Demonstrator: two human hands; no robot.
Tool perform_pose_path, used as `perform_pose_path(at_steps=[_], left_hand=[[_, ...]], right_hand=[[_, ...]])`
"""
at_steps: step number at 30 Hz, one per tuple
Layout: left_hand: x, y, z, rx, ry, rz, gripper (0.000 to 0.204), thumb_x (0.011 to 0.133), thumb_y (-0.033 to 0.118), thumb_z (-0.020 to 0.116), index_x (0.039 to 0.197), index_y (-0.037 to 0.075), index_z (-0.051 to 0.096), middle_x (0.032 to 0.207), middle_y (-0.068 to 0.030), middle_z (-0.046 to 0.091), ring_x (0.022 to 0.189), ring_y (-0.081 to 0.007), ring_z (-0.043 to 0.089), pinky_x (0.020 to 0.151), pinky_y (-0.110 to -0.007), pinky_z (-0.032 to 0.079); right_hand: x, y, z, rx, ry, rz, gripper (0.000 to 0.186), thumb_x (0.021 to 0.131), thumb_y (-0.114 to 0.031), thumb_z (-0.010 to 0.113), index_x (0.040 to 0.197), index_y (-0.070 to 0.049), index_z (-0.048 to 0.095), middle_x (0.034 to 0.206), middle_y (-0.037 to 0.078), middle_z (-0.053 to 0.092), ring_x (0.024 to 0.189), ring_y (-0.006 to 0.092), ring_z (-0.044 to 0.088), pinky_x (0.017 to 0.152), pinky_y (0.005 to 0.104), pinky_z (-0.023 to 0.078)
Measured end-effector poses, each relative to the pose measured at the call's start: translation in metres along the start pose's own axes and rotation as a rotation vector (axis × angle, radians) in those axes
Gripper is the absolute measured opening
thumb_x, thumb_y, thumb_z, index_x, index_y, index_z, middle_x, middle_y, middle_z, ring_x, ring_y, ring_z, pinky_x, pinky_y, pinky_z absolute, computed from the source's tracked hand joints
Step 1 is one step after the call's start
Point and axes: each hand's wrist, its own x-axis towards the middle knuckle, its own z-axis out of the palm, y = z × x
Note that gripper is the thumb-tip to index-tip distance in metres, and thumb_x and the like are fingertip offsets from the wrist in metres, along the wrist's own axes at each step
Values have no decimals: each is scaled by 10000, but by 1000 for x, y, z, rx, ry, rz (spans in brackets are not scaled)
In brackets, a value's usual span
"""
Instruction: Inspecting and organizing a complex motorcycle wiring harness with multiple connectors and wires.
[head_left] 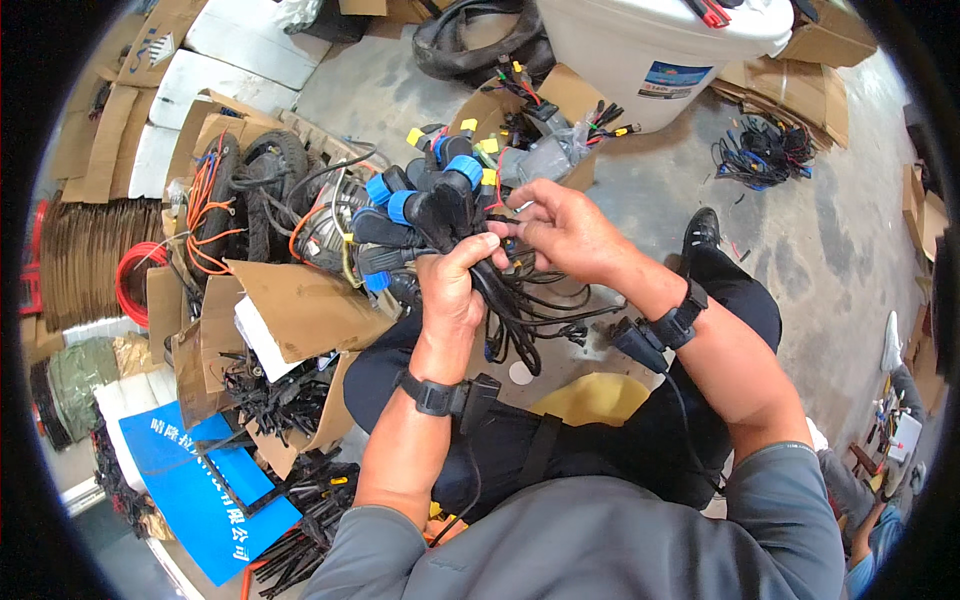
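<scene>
My left hand (455, 290) is closed round a bundle of black cables (507, 310) in front of my lap. From the bundle's upper end fan out several black grip-shaped pieces (440, 208) with blue rings (401, 207), and small yellow connectors (488, 177) stick out among them. My right hand (570, 235) is closed just right of the bundle, thumb and finger pinching a thin black cable end (508, 220) near a thin red wire. The lower cables hang in loops below my hands.
Beyond the bundle stands an open carton (568, 95) of wired parts, with a white tub (650, 60) behind it. Left are tires (270, 185), cartons (300, 310) of black parts and a blue sign (205, 490). A wire heap (763, 150) lies right; another person (880, 520) sits lower right.
</scene>
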Motion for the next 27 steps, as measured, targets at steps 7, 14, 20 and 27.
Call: perform_pose_path(at_steps=[7, 14, 20, 27], left_hand=[[4, 1, -6, -130, 56, -38, 137, 786, 30, 641, 891, -57, 627, 789, -112, 635, 622, -209, 599, 597, -323, 508], [9, 1, -6, -108, 114, 3, 97, 792, 45, 644, 839, -36, 620, 730, -91, 603, 605, -199, 585, 576, -321, 489], [12, 6, -11, -78, 167, 58, 77, 800, 49, 619, 781, -25, 616, 663, -78, 581, 573, -183, 570, 550, -318, 483], [10, -10, -1, -119, 229, -54, 89, 744, 35, 689, 796, -37, 677, 684, -72, 638, 541, -152, 594, 499, -267, 454]], right_hand=[[5, -4, -10, 38, 20, 45, 354, 932, -95, 495, 1257, 45, 483, 1062, 140, 660, 542, 52, 511, 499, 203, 442], [3, -19, -32, -176, 13, 142, 286, 938, -117, 477, 1165, 29, 572, 986, 74, 685, 586, 82, 559, 528, 236, 462], [9, -4, -57, -569, -56, -60, 215, 908, -82, 497, 1045, 23, 625, 941, 64, 681, 770, 166, 642, 707, 297, 497], [-11, -43, -37, 2, 91, -277, 377, 935, -42, 493, 1306, 7, 443, 1196, 131, 622, 771, 104, 631, 648, 209, 479]])
